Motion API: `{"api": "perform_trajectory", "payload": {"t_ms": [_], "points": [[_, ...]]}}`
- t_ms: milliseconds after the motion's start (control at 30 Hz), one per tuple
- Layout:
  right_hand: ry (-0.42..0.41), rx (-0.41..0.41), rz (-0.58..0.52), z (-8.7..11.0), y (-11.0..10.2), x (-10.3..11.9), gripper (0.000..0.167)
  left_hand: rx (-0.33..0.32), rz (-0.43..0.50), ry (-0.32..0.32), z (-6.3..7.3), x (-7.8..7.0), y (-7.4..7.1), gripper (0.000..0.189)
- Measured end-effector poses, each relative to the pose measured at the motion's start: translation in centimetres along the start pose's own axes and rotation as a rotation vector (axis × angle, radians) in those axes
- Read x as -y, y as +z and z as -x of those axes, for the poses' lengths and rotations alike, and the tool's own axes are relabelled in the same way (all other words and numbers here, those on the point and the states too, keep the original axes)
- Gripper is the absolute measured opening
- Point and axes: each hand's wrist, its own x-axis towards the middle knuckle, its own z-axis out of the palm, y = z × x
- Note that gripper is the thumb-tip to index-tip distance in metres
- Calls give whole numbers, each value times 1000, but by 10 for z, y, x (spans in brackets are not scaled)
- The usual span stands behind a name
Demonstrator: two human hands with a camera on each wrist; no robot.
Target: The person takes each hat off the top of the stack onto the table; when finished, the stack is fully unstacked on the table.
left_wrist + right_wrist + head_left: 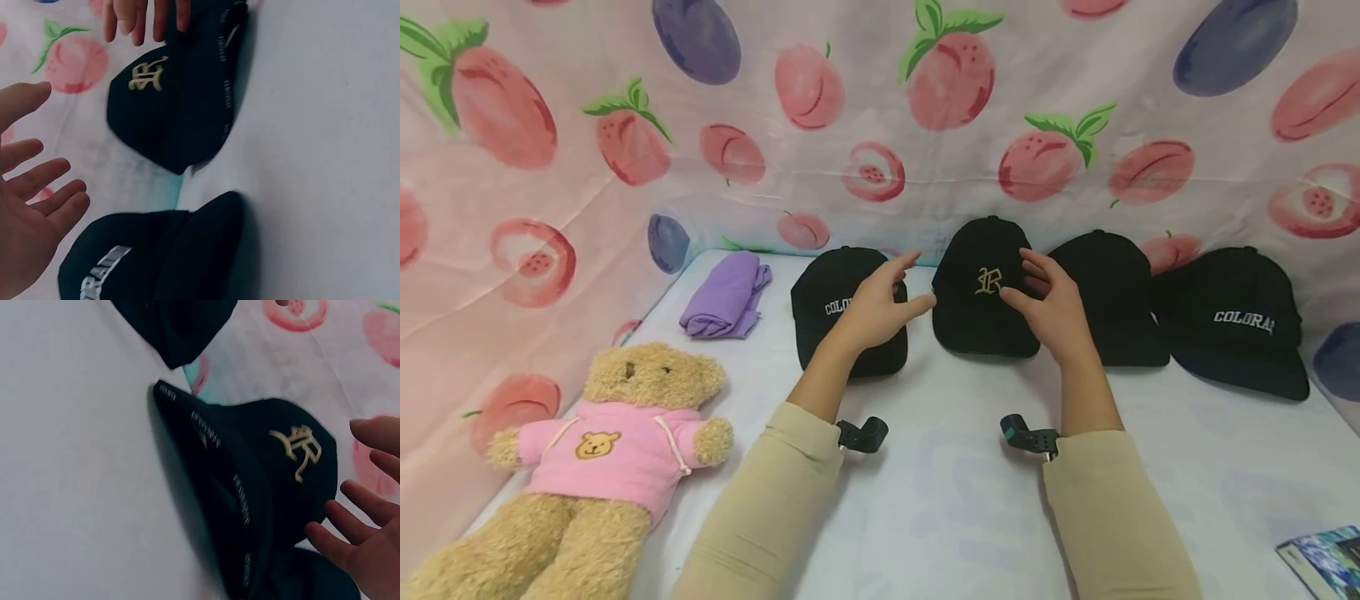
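Observation:
Both of my hands are held over the row of black caps, with nothing in either. My left hand [880,307] has its fingers extended and overlaps the left cap [817,296] with white lettering in the head view. Between the hands stands a black cap [977,321] with a gold letter R on its front. My right hand [1054,310] has relaxed fingers at that cap's right side. In the right wrist view its fingertips [315,531] are right by the crown of the R cap [275,456]. A plain black cap [1116,308] is partly behind this hand.
Another black cap [1232,321] with white lettering sits at the far right. A folded purple cloth [726,296] lies at the back left, and a teddy bear [610,450] in a pink top lies in front of it. A book [1330,558] is at the right edge.

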Motion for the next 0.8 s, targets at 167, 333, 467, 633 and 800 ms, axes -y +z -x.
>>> {"api": "perform_trajectory", "payload": {"t_ms": [167,333,467,633,800], "points": [[-28,20,-25,1,5,12,71,-78,63,13,14,0,-20,69],[-35,37,-39,4,9,18,70,-165,111,8,31,6,-32,66],[-48,57,-54,6,14,22,70,-229,173,-11,42,12,-38,64],[-66,76,-67,7,19,28,72,-308,241,-31,51,17,-51,65],[-89,95,-73,7,20,37,75,-356,266,-86,59,21,-65,68]]}}
